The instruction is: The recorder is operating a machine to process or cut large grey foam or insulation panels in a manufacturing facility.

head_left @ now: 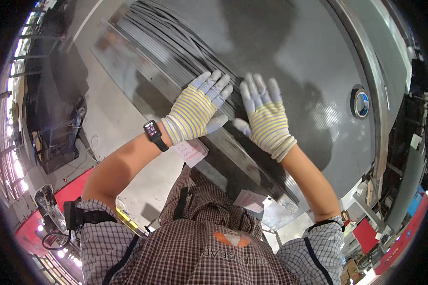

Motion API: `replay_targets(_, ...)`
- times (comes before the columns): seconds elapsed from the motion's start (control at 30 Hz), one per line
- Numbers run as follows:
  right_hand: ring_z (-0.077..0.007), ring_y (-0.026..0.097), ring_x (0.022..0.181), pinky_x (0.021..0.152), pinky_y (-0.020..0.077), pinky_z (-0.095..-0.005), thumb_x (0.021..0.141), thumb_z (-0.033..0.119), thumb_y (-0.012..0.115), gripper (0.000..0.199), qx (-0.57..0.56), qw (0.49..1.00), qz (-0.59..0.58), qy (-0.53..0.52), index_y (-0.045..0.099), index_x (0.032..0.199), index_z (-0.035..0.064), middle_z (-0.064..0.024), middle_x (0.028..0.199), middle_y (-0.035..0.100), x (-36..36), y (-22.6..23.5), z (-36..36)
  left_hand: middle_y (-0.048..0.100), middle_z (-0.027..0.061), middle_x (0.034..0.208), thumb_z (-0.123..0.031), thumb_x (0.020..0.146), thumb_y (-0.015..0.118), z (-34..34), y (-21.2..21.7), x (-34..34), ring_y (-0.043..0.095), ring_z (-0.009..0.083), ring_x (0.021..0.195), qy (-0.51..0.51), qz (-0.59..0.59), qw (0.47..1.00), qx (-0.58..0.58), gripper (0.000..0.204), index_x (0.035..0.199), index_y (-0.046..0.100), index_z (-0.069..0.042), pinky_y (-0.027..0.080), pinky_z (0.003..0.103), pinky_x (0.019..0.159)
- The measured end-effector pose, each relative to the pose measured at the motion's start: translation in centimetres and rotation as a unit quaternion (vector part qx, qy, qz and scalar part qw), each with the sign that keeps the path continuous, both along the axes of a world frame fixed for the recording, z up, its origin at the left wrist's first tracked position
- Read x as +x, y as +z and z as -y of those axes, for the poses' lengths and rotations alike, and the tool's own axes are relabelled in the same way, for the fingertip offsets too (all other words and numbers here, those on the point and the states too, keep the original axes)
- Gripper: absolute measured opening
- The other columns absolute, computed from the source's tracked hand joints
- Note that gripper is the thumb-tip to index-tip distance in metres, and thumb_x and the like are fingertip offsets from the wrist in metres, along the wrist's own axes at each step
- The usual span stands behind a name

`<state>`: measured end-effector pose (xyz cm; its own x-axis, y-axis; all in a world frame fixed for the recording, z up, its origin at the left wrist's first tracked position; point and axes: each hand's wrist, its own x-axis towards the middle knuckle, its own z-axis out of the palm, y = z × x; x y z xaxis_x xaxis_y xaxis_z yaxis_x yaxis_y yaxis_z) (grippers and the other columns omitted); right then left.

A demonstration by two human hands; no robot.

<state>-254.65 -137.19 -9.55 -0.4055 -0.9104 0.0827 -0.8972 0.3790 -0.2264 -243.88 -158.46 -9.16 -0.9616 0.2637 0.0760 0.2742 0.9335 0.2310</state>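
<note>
Each grip apart, left hand (197, 109) and right hand (266, 116) have dark strips (169, 29) at eleven o'clock, tape roll (355, 103) at three

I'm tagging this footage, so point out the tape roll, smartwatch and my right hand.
Tape roll (354, 102): head view, left side of its ring.
Smartwatch (151, 129): head view, its lit screen.
Right hand (268, 118): head view, middle of its gloved back.
</note>
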Motion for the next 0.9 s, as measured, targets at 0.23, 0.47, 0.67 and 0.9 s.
replay_targets(0.23,-0.0359,0.027,0.151,0.125,0.0102,-0.0564,0.087,0.060,0.056,0.093,-0.005,1.000,-0.021,0.013,0.036,0.152,-0.0028,-0.0202,0.161,0.033,-1.1,-0.8,1.8,0.051,0.0219,0.143,-0.042,0.079,0.069,-0.8,0.9,-0.1,0.044,0.0403,0.136,0.005,0.001,1.000,0.001,0.073,0.136,0.056,0.000,0.030,0.054,0.119)
replay_targets(0.47,-0.0378,0.030,0.149,0.123,0.0134,-0.0588,0.086,0.065,0.053,0.096,-0.008,1.000,-0.016,0.009,0.036,0.151,-0.0046,-0.0219,0.160,0.034,0.1,-1.4,1.9,0.056,0.0193,0.141,-0.034,0.081,0.070,0.4,0.1,-1.0,0.048,0.0378,0.135,0.019,-0.037,0.999,-0.010,0.061,0.131,0.059,0.000,0.031,0.052,0.119)
replay_targets(0.67,-0.0376,0.028,0.151,0.123,0.0112,-0.0590,0.087,0.062,0.057,0.095,0.013,1.000,0.000,0.003,0.036,0.151,-0.0052,-0.0220,0.160,0.033,0.2,-1.8,0.5,0.060,0.0179,0.137,-0.031,0.087,0.069,6.8,-0.3,-2.6,0.050,0.0354,0.134,0.098,-0.078,0.984,-0.129,0.053,0.130,0.062,-0.002,0.033,0.049,0.118)
replay_targets(0.9,-0.0369,0.027,0.151,0.124,0.0084,-0.0583,0.087,0.060,0.058,0.093,-0.037,0.999,-0.019,-0.020,0.036,0.151,-0.0041,-0.0216,0.161,0.033,0.2,-1.0,2.5,0.061,0.0162,0.134,-0.032,0.087,0.069,5.9,0.9,-3.6,0.049,0.0363,0.134,0.095,-0.086,0.980,-0.149,0.050,0.129,0.064,-0.004,0.030,0.051,0.119)
